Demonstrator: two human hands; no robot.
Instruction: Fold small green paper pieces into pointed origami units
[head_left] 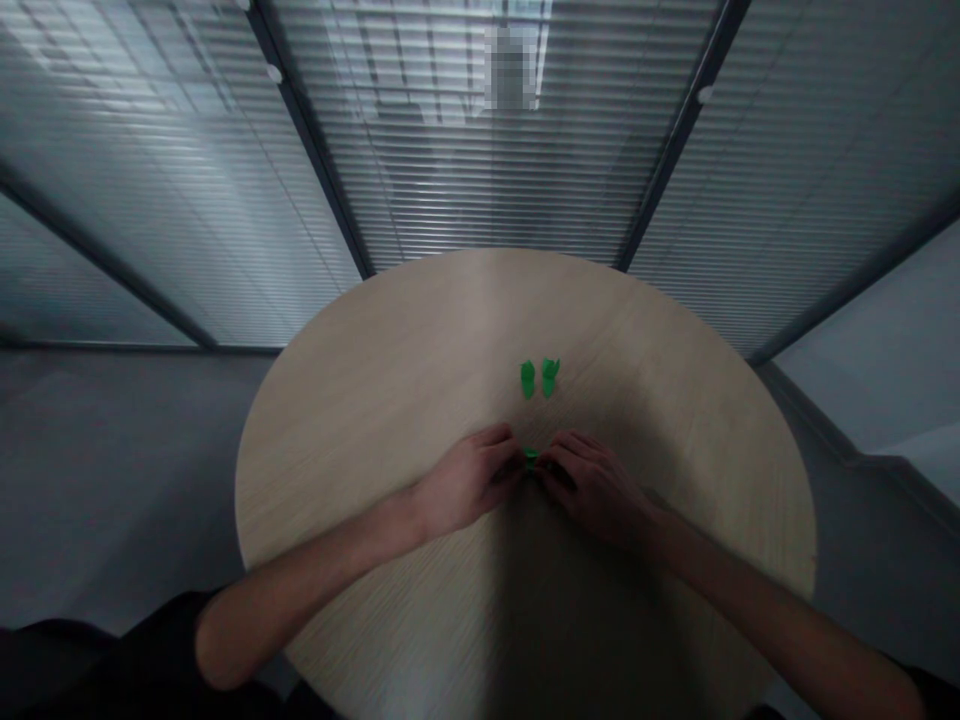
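Between the fingertips of both hands is a small green piece (531,458), mostly covered, its kind too small to make out. My left hand (474,478) pinches it from the left, fingers bent together. From the right, my right hand (592,485) closes its fingers on the same piece. Just beyond the hands, two small green figures (528,379) lie side by side on the table; the right-hand green figure (550,377) has a part sticking out at its upper right.
A round light wooden table (360,380) spreads under both forearms, with a dark shadow on its near right part. Behind its far edge are glass panels with blinds (495,190) and dark frames. Grey floor (112,470) lies to the left.
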